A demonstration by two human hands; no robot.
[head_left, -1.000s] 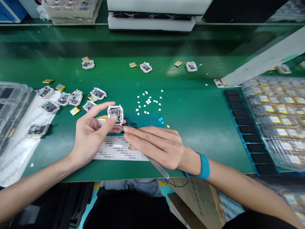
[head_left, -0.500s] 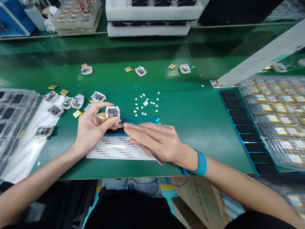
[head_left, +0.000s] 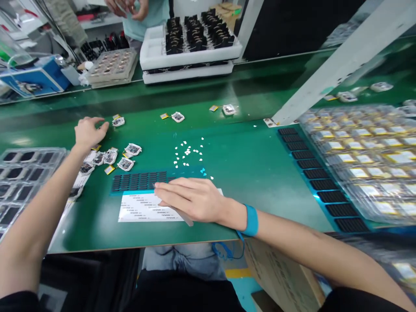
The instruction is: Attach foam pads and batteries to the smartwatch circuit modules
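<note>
My left hand [head_left: 89, 132] is raised at the far left of the bench. Its fingers are apart and curved, with nothing seen in them. Just right of the fingertips lies a white watch-like casing [head_left: 118, 121] with a circuit board and a small yellow-edged battery. My right hand [head_left: 191, 197] holds metal tweezers [head_left: 186, 218], which are mostly covered by the palm. It hovers over a printed white sheet [head_left: 139, 208] and the edge of a blue sheet of black strips [head_left: 139, 181]. Several more open casings [head_left: 125, 164] with batteries lie between my hands.
Small white pieces [head_left: 187, 151] are scattered mid-bench. Clear trays stand left [head_left: 32, 173] and right [head_left: 364, 156], beside black strips [head_left: 312, 173]. A white post [head_left: 325, 73] rises at the right. Behind, a person's hands [head_left: 130, 8] show above white foam trays [head_left: 191, 69].
My left hand has let go of the casing and moved left and away from me, opening out. My right hand keeps the tweezers, slightly lower. The view has shifted upward.
</note>
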